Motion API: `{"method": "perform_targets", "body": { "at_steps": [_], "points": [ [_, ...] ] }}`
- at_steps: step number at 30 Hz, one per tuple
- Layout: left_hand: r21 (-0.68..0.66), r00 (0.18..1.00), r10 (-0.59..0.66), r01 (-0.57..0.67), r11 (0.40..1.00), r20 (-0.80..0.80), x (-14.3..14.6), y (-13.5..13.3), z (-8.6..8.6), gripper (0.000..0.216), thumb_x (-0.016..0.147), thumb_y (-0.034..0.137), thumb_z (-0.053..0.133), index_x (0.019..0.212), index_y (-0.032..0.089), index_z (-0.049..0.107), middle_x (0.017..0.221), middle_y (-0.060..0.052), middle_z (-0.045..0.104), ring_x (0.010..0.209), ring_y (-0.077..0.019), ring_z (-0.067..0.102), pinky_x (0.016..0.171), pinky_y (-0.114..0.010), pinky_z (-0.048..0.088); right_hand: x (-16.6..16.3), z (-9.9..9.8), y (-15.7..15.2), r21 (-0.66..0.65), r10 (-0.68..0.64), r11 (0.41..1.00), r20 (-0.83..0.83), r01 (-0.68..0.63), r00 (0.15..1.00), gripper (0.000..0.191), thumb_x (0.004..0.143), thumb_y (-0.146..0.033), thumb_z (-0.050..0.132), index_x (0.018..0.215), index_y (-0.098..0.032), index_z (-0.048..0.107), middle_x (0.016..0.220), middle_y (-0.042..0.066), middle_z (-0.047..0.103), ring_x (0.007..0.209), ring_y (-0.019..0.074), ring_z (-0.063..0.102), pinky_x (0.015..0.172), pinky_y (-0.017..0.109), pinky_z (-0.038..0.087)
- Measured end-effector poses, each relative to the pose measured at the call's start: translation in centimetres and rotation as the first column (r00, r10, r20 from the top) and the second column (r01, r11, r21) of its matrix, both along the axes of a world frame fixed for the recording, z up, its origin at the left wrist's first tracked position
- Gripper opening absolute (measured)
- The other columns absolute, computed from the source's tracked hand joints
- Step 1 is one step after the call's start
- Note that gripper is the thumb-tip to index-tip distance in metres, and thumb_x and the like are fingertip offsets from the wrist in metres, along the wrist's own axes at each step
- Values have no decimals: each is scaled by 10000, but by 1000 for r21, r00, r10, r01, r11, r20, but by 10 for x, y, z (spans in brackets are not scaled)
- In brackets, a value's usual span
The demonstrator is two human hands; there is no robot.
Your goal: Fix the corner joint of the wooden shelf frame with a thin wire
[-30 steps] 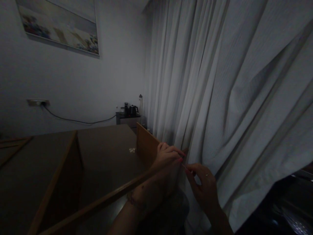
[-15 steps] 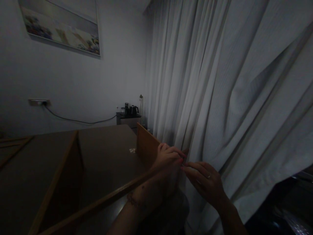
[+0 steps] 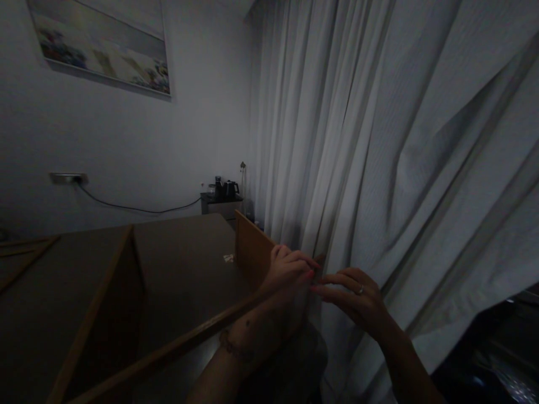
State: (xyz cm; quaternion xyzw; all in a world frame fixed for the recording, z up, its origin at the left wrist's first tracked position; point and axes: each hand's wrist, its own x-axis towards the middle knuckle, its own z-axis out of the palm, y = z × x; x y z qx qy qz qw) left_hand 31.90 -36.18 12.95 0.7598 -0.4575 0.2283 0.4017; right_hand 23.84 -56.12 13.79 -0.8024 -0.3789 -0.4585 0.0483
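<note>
My left hand (image 3: pixel 290 268), with a beaded bracelet on its wrist, is wrapped over the corner where a wooden side panel (image 3: pixel 255 241) meets a long wooden rail (image 3: pixel 197 331). Just to the right, fingertips of my right hand (image 3: pixel 356 294) are pinched together close to the outer face of that corner. Anything between them is too small and dark to make out. A ring sits on one right finger. Another upright wooden panel (image 3: pixel 101 303) stands at the left end of the rail.
The dark table (image 3: pixel 181 241) bears small pale pieces (image 3: pixel 228 258) beside the side panel and a flat wooden frame (image 3: pixel 25 255) at far left. A grey curtain (image 3: pixel 379 168) hangs close on the right. Behind stands a low cabinet (image 3: pixel 221 207) with a black kettle (image 3: pixel 230 189).
My right hand has turned slightly, its fingers straighter, with the tips still near the corner. My left hand stays in place on the wood.
</note>
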Motion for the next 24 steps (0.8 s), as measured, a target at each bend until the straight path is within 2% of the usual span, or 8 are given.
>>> {"method": "perform_targets", "body": {
  "at_steps": [8, 13, 17, 24],
  "points": [
    [11, 1000, 20, -20, 1000, 1, -2, 0, 0, 243, 941, 309, 519, 771, 257, 683, 1022, 41, 759, 964, -198, 533, 1026, -450, 288, 7, -1, 1, 119, 162, 983, -224, -139, 961, 203, 971, -269, 578, 1103, -321, 722, 870, -2, 731, 775, 123, 645, 698, 271, 523],
    [-13, 1000, 2, -2, 1000, 4, -3, 1, 1, 249, 950, 305, 502, 792, 250, 687, 1014, 32, 759, 954, -203, 521, 994, -445, 300, 6, 5, -1, 19, 75, 997, -87, -74, 993, 186, 952, -302, 619, 1101, -337, 725, 848, -27, 755, 732, 115, 646, 683, 267, 505],
    [-18, 1000, -9, 9, 1000, 4, -3, 1, 1, 230, 928, 287, 533, 753, 241, 674, 1018, 40, 761, 942, -203, 517, 999, -449, 290, 7, 11, -1, -52, 64, 997, 5, -64, 998, 193, 885, -321, 712, 1078, -332, 728, 845, -51, 764, 701, 105, 636, 663, 259, 493],
    [-53, 1000, -24, 25, 998, 4, -2, 1, -1, 254, 950, 293, 484, 795, 246, 678, 991, 23, 753, 927, -195, 531, 1005, -434, 290, 12, 7, -1, -24, 117, 993, 12, -117, 993, 200, 856, -334, 741, 1052, -298, 731, 815, -48, 754, 696, 110, 626, 654, 257, 485]
  ]
}}
